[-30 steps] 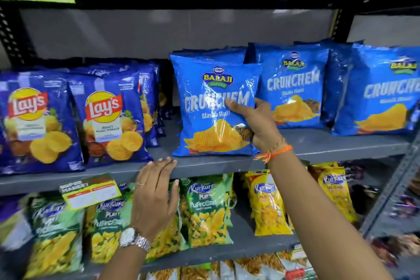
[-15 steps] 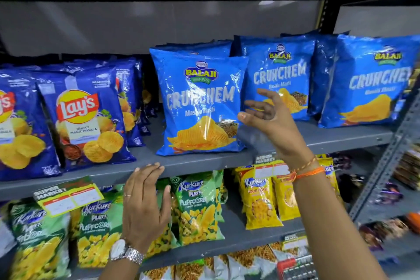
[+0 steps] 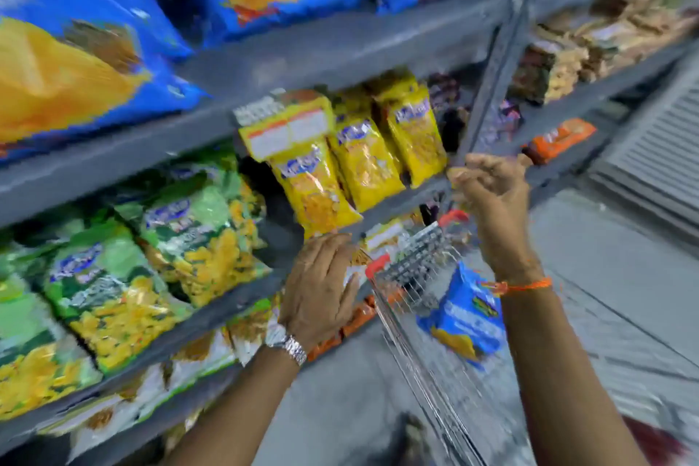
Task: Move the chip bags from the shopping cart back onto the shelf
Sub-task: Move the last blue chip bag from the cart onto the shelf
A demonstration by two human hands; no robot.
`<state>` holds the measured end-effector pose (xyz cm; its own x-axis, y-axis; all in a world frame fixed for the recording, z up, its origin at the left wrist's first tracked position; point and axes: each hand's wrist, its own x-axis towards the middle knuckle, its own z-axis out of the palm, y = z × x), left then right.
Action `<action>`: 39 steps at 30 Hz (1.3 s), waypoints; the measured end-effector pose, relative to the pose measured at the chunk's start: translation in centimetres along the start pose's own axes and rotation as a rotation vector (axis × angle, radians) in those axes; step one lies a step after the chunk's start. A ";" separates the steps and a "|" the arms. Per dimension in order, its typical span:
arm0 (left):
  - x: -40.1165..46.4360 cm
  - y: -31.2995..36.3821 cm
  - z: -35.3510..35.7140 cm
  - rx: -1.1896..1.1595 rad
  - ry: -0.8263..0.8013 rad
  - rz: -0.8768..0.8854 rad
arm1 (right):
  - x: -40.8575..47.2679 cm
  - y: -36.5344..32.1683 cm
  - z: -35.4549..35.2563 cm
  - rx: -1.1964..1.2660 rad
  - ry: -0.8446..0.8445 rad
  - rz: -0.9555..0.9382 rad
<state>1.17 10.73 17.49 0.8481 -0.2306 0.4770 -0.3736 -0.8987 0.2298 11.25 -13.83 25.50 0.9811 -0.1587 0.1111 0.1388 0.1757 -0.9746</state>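
Observation:
The view is blurred by motion. A blue chip bag [image 3: 467,318] lies inside the wire shopping cart [image 3: 412,269] at the lower middle. My right hand [image 3: 491,200] hangs above the cart with fingers loosely curled and nothing in it. My left hand [image 3: 321,287], with a metal watch on the wrist, is spread flat against the edge of a lower shelf, just left of the cart. Large blue chip bags [image 3: 75,60] stand on the grey upper shelf [image 3: 302,60] at the top left.
Green snack bags [image 3: 196,227] and yellow snack bags [image 3: 363,159] fill the shelf below. A grey upright post [image 3: 499,49] splits the rack; mixed packets and orange packs [image 3: 559,138] lie to its right. Grey floor [image 3: 605,295] spreads at the right.
The view has swung down and right, off the upper shelf and onto the cart. My right hand has dropped from the standing blue bag to above the cart. My left hand stays low on the rack.

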 end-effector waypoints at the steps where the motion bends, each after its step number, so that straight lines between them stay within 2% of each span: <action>1: -0.1 0.5 2.2 -0.026 -0.071 0.016 | -0.5 3.2 -2.0 -0.024 0.055 0.067; 7: -3.5 2.5 13.7 -0.153 -0.364 0.016 | -5.9 21.3 -14.0 -0.138 0.380 0.382; 11: -6.5 2.9 18.6 -0.279 -0.421 -0.070 | -8.8 29.6 -19.4 -0.301 0.568 0.462; 14: -8.3 3.1 20.4 -0.319 -0.446 -0.087 | -10.4 33.4 -21.5 -0.319 0.698 0.471; 16: -8.9 3.4 21.2 -0.313 -0.407 -0.078 | -10.9 36.0 -22.8 -0.304 0.661 0.564; 19: -9.2 3.7 22.0 -0.311 -0.344 -0.084 | -11.3 39.0 -24.1 -0.219 0.478 0.677; 23: -9.6 3.4 22.8 -0.302 -0.293 -0.085 | -10.4 41.6 -24.8 -0.157 0.391 0.671; 30: -10.1 4.1 23.6 -0.299 -0.177 -0.128 | -10.1 42.4 -24.0 -0.055 0.374 0.600; 33: -10.1 3.9 23.8 -0.280 -0.205 -0.126 | -10.1 41.3 -23.2 -0.060 0.379 0.578; 39: -8.9 3.5 21.4 -0.207 -0.415 -0.070 | -8.9 35.1 -20.3 -0.120 0.308 0.482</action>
<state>0.35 1.64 -4.14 0.9368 -0.3397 0.0843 -0.3413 -0.8336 0.4343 4.62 -26.01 -13.60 0.8425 -0.3665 -0.3949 -0.3476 0.1901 -0.9182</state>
